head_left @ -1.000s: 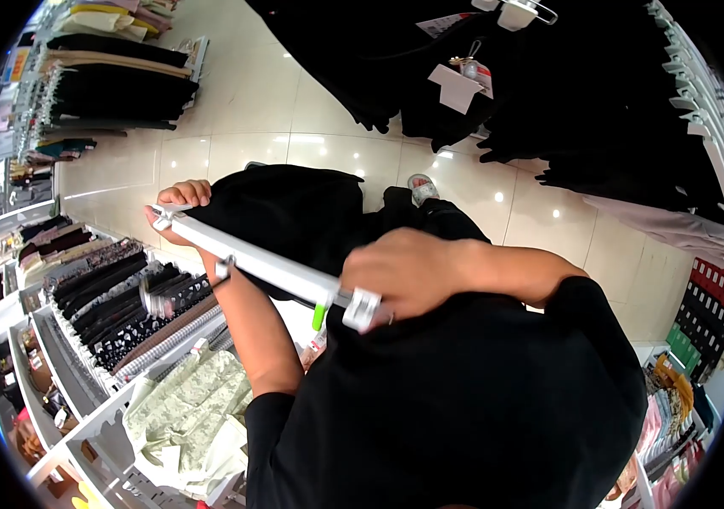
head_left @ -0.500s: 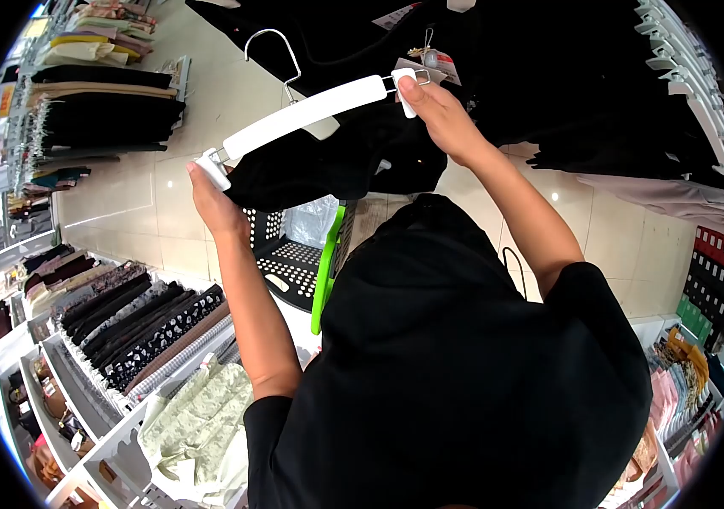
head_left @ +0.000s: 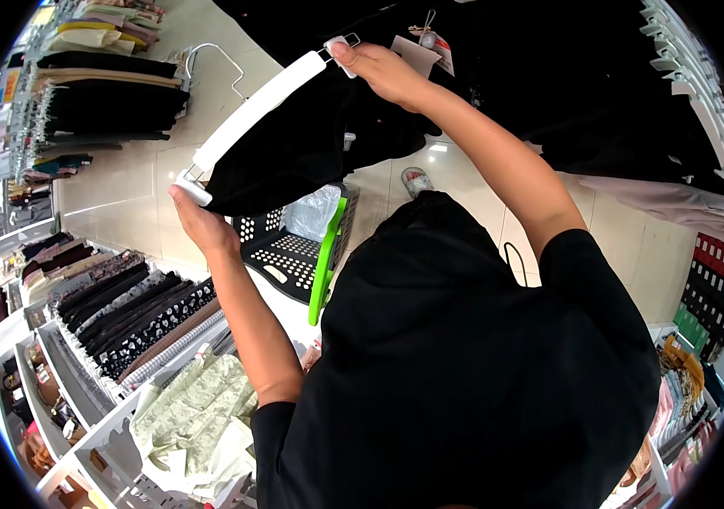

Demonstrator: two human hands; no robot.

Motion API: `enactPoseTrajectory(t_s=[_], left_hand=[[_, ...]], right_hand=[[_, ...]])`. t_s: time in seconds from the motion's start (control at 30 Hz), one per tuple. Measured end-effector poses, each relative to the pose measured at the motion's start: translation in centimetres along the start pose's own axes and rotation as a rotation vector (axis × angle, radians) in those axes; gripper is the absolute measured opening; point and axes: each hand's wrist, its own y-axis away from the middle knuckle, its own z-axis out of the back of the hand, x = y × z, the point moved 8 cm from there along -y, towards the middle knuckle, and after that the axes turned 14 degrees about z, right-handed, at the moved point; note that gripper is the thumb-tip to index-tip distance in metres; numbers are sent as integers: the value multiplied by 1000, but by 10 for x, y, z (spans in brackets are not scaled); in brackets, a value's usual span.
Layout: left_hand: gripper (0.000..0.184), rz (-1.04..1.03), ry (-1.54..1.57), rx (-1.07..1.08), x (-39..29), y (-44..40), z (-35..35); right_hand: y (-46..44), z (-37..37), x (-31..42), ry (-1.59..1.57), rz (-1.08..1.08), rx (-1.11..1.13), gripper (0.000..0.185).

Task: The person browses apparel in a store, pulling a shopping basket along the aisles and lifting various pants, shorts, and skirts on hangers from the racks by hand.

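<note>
A white clip hanger (head_left: 258,110) with a metal hook is held up, tilted, its left end lower and nearer to me. My left hand (head_left: 206,222) is closed on the clip at the lower left end. My right hand (head_left: 379,72) pinches the clip at the upper right end. A black garment (head_left: 281,148) hangs from the hanger between my hands. Just right of my right hand is a pale paper tag (head_left: 415,58) on the black clothes (head_left: 548,85) of the rack.
Below the garment stands a black perforated basket (head_left: 290,259) with a green handle (head_left: 326,263). Patterned trousers (head_left: 137,318) hang at the left, with a pale green garment (head_left: 196,416) below. More dark clothes (head_left: 111,106) hang at the upper left. White hangers (head_left: 693,93) line the right.
Both hands now hold the hanger's ends, and it has been turned hook-outward and raised. Over the last half second, hanger and garment moved left, the right end moving up.
</note>
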Motion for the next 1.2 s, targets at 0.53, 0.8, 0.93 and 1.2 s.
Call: enactPoseTrajectory(t_s=[0.53,0.8,0.93,1.2], left_hand=[[51,-317,12,378,-58,-1,-35],[52,-541,-187,529,-111,-1,-125],[52,-566,-178,544,-129,-6,-151],[53,-402,-139,550,-116,-38,-166]], right_hand=[[100,29,126,54,600,-373,40],[105,73,154,156,553,-584,53],[89,81,170,146,610,-619,53],[73,85,162,93,470,-598,42]])
